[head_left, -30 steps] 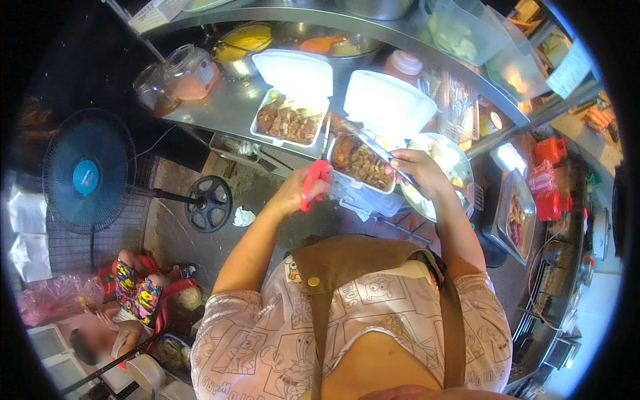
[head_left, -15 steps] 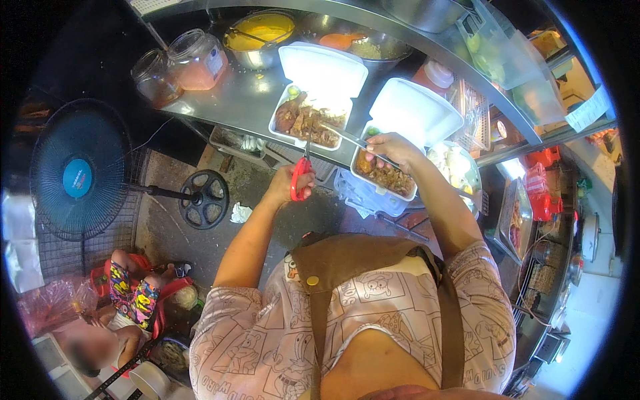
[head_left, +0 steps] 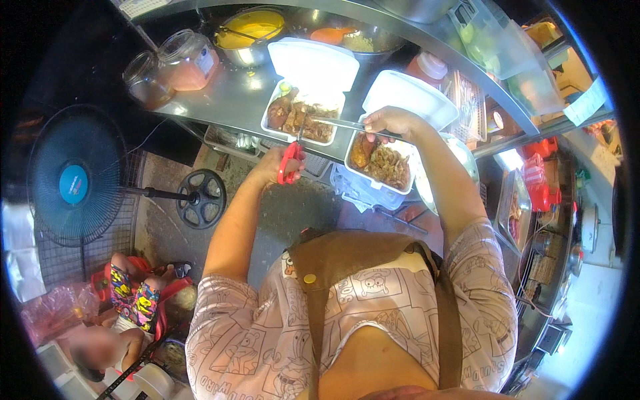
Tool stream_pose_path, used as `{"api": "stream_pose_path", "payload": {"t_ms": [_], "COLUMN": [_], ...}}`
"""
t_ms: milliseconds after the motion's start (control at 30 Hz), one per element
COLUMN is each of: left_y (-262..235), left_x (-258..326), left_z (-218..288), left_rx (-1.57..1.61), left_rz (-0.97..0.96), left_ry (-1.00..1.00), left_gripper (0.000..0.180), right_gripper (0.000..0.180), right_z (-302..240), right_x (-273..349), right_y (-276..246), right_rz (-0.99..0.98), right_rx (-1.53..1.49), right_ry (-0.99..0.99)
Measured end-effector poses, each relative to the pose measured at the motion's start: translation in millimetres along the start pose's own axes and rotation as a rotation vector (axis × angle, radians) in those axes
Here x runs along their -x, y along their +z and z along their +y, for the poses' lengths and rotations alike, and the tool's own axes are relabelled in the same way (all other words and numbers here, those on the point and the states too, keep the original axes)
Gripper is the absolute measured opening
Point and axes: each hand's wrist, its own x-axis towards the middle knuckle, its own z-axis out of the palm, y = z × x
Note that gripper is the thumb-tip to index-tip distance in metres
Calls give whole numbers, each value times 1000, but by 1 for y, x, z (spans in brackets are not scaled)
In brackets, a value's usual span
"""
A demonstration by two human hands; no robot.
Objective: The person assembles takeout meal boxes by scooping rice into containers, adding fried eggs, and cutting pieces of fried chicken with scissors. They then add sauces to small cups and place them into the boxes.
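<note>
My left hand (head_left: 272, 167) grips red-handled scissors (head_left: 291, 162), their blades reaching into the left white foam box (head_left: 313, 65). That box stands open on the metal counter with chopped brown meat (head_left: 301, 120) and a green slice in it. From the right, metal tongs (head_left: 347, 123) held in my right hand (head_left: 392, 123) reach to the same meat, close to the scissor tips. Whether the tongs pinch a piece is too small to tell. Below my right hand sits a second open foam box (head_left: 412, 100), holding a browned piece and shredded meat (head_left: 389, 165).
Behind the boxes stand a metal pot of yellow sauce (head_left: 250, 33) and two clear jars (head_left: 190, 63). A shelf edge (head_left: 460, 67) crosses above the counter. A standing fan (head_left: 77, 183) is at left; a person (head_left: 107, 340) sits low behind it.
My right hand has risen slightly, and the tongs lie flatter, still reaching into the left box. The scissors remain at the meat. The whole view has shifted a little.
</note>
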Motion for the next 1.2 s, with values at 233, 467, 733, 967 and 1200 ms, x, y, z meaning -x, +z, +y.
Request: {"api": "stream_pose_path", "payload": {"t_ms": [233,467,733,967,1200], "left_y": [7,11,107,309,523], "left_x": [-5,44,89,-5,-110], "left_z": [2,21,1,39,67], "left_rx": [4,169,-178,-922,-1144], "left_rz": [122,232,290,-333,-501], "left_ry": [-49,193,-17,308,272], "left_gripper": [24,29,38,43,60], "right_gripper": [15,21,25,29,34], "right_z": [-8,22,157,339,416], "right_x": [0,114,307,424,457], "right_y": [2,-9,-23,-55,-104], "right_rz": [74,269,936,1496,1645], "right_rx": [-11,-195,-384,-208,336], "right_ry": [12,-291,-304,85,469]}}
